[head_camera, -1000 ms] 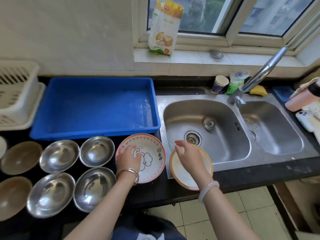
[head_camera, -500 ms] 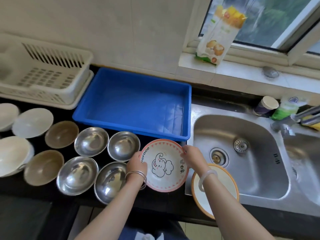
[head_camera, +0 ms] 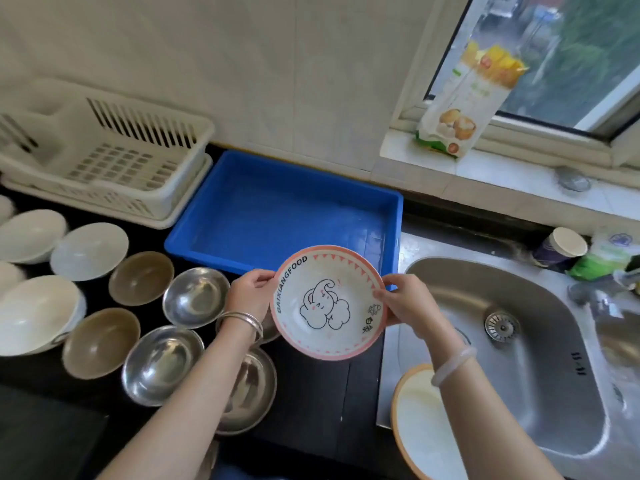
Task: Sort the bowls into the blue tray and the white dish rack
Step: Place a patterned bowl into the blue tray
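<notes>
pink-rimmed elephant bowl [head_camera: 327,303] is held above the counter [head_camera: 329,393], left hand [head_camera: 251,292] and right hand [head_camera: 407,301] pinching opposite rims, overlapping the near edge of the blue tray [head_camera: 284,209]; white dish rack [head_camera: 114,157] just left, steel bowls [head_camera: 195,296] crowd under the left wrist.

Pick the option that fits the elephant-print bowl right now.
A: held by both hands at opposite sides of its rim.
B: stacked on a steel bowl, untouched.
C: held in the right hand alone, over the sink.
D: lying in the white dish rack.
A: the left hand and the right hand each grip one side of the elephant-print bowl, which is tilted toward the camera.
</notes>
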A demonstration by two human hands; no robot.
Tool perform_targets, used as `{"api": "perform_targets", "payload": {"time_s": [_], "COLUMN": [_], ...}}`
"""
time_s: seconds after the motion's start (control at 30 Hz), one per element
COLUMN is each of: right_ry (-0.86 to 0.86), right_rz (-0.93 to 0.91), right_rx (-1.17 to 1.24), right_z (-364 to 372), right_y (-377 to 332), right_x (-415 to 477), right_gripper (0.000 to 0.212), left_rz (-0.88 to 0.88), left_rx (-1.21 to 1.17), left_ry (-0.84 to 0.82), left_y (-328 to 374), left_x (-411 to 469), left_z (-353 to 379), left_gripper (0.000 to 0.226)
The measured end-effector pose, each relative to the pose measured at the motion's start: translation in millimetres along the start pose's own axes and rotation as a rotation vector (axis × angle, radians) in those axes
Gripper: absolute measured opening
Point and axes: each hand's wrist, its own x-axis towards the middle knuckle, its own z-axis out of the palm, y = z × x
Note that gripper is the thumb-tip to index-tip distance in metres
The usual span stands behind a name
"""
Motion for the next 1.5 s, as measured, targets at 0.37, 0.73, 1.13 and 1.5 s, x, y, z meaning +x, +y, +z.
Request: {"api": "perform_targets", "payload": {"time_s": [0.37, 0.73, 1.13, 1.5], "right_ry": [0.066, 0.096, -0.006, -0.074], "right_rz": [0.049, 0.162, 0.21, 0.207], "right_rx": [0.255, 0.386, 0.648, 0.988], "right_z": [63.4, 143.9, 168.5, 186.8], "right_y": [-82.4, -107.8, -106.7, -108.9], "right_x": [81.6, 150.6, 147.3, 145.3], "right_gripper": [0.013, 0.011, 0.017, 0.033], "left_rz": [-0.102, -0.154, -0.415, -0.508], "left_rx": [-0.205, -0.081, -0.387, -0.747], "left_ry": [0.058, 0.057, -0.054, -0.054], "left_y": [22.1, 16.4, 9.3, -0.6], "left_x": [98.6, 202.3, 219.6, 212.3], "left_z": [-35.3, -62.6, -77.6, -71.8], "left_gripper": [0.029, 0.029, 0.02, 0.034]}}
